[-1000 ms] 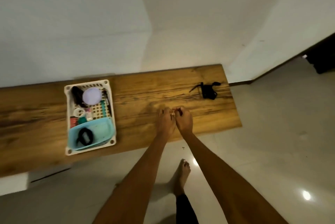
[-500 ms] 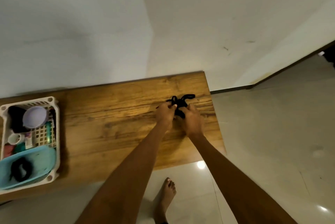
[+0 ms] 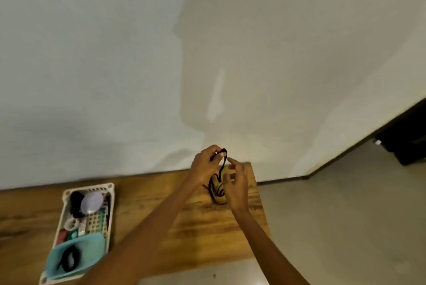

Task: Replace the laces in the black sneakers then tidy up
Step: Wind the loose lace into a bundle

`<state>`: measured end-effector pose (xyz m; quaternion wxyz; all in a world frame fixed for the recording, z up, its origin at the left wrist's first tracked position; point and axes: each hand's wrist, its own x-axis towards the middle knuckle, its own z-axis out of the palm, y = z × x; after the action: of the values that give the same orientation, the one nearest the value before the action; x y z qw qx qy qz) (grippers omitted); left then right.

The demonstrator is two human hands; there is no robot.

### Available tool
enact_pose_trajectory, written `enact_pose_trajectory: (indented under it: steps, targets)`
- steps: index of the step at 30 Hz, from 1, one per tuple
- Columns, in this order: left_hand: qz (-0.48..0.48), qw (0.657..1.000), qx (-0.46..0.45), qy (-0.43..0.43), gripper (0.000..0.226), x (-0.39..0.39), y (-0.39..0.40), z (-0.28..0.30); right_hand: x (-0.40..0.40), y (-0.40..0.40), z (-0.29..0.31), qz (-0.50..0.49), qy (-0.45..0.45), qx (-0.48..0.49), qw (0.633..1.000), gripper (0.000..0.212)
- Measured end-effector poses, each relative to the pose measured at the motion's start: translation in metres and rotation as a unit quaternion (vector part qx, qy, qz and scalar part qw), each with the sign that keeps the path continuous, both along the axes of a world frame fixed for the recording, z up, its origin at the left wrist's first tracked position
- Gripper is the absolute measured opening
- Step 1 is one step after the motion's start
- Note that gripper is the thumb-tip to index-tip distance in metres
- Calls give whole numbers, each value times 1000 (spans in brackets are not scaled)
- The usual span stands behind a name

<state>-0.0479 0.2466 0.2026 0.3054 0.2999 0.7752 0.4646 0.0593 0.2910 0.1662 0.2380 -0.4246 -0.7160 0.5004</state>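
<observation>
Left hand pinches the black lace, lifting it off the surface; right hand fingers loosely curled beside it, holding nothing.

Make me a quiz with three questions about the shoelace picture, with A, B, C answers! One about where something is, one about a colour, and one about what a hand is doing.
1. Where does the white plastic basket stand?
A. On the floor
B. On the wooden table, left of the hands
C. On a shelf on the wall

2. What colour is the shallow tray at the near end of the basket?
A. Light blue
B. Red
C. Yellow

3. What is the left hand doing?
A. Lying flat on the table
B. Reaching into the basket
C. Pinching the black lace and lifting it

Answers:
1 B, the basket sits on the wood at the left.
2 A, the tray is light blue, with a dark coil in it.
3 C, the lace hangs from its raised fingertips, while the right hand is beside the bundle below.
</observation>
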Motion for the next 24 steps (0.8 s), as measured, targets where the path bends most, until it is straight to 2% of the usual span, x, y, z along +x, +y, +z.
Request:
enact_pose_trajectory:
  steps: [4, 8, 11, 13, 16, 18, 20, 22, 24]
  targets:
    - [-110, 985, 0, 132, 16, -19, -23, 110, -10, -11, 107, 47, 69, 35, 996, 47]
    - [-187, 945, -15, 266, 19, -28, -54, 204, -16, -18, 207, 89, 76, 103, 988, 31]
    - [-173, 903, -19, 392, 22, -37, -70, 260, -14, -28, 265, 131, 39, 48, 989, 20]
    - [-124, 900, 3, 418, 21, -40, -76, 288, -13, -38, 294, 144, 61, 3, 988, 17]
    - [-42, 935, 84, 342, 28, -27, -85, 307, -17, -50, 326, 140, 147, -76, 976, 18]
    - [30, 964, 171, 201, 35, -14, -90, 308, -22, -54, 345, 137, 214, -150, 955, 13]
    - [72, 968, 236, 42, 29, -4, -96, 307, -27, -56, 360, 134, 286, -233, 920, 3]
    - [56, 971, 230, -47, 26, 2, -103, 305, -31, -54, 368, 108, 330, -281, 895, 9]
    - [-5, 982, 179, -62, 32, 3, -114, 302, -33, -47, 375, 76, 366, -306, 876, 9]
